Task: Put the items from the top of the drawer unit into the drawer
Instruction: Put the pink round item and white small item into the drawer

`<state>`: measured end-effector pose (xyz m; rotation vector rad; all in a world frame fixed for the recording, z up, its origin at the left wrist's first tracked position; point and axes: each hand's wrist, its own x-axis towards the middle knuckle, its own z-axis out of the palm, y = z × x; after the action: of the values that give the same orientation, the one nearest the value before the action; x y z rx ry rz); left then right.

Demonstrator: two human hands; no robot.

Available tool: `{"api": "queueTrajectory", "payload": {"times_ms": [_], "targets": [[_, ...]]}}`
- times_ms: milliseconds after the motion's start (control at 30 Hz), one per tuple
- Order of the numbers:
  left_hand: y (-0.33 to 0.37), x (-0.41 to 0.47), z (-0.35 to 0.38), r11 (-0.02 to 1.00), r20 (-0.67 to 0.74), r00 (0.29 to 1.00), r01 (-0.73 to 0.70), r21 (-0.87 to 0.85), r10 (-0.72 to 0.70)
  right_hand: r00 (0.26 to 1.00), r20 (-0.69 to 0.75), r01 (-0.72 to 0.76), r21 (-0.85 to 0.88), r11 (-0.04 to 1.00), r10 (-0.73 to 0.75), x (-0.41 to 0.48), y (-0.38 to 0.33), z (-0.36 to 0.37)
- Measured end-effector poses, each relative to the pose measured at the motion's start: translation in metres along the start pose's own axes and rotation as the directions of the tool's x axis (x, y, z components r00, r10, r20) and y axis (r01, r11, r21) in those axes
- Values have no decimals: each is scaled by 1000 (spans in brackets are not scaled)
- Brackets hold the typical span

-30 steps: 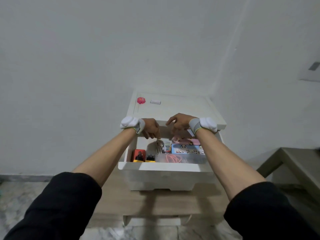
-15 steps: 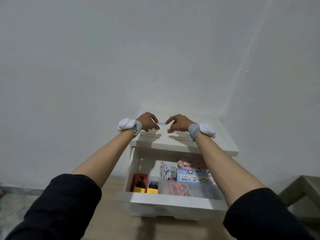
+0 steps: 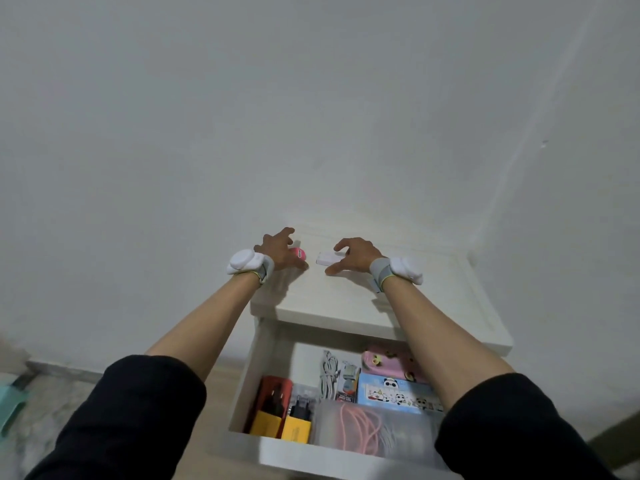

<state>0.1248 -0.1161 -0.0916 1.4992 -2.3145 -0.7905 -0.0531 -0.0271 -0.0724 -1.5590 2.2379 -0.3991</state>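
The white drawer unit (image 3: 349, 303) stands against the wall with its top drawer (image 3: 313, 457) pulled out toward me. Two items lie on the unit's top near the back left: a pink round item (image 3: 299, 253) and a small white block (image 3: 326, 258). My left hand (image 3: 277, 251) is spread around the pink item, index finger above and thumb below it, fingers apart. My right hand (image 3: 355, 258) has its fingers over the right end of the white block and its thumb just below it. Both items rest on the top.
The drawer holds red and yellow chargers (image 3: 277, 410), a white cable (image 3: 329, 375), a panda-print box (image 3: 394, 393), a pink case (image 3: 388, 362) and a clear box with a pink cable (image 3: 360, 431). White walls close in behind and on the right.
Both hands rose from the drawer's inside to the unit's top, then spread apart onto the two items. My view has tilted up and moved closer.
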Motion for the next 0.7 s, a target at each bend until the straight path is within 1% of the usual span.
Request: {"api": "queueTrajectory", "payload": {"times_ms": [167,267,367,500,700], "targets": [[-5,9,5,999,-23,1000,0,-44,-1,1000,-13,7,85,996,-6,10,10,8],[-4,10,6,999,-38,999,-15,-51,13,999,-46,3,98,995,2,9,10,8],[-2,6,5,996,-39,998,-46,-73,43,997,-82,9,93,996,-1,6,8,8],[5,-3,-2,984,-49,993,-111,-137,105,995,-93,35,109,993,-25,-4,5,0],[14,-25,-17,973,-62,987,-154,-172,145,988,-151,47,165,985,-22,-32,-6,-14]]}}
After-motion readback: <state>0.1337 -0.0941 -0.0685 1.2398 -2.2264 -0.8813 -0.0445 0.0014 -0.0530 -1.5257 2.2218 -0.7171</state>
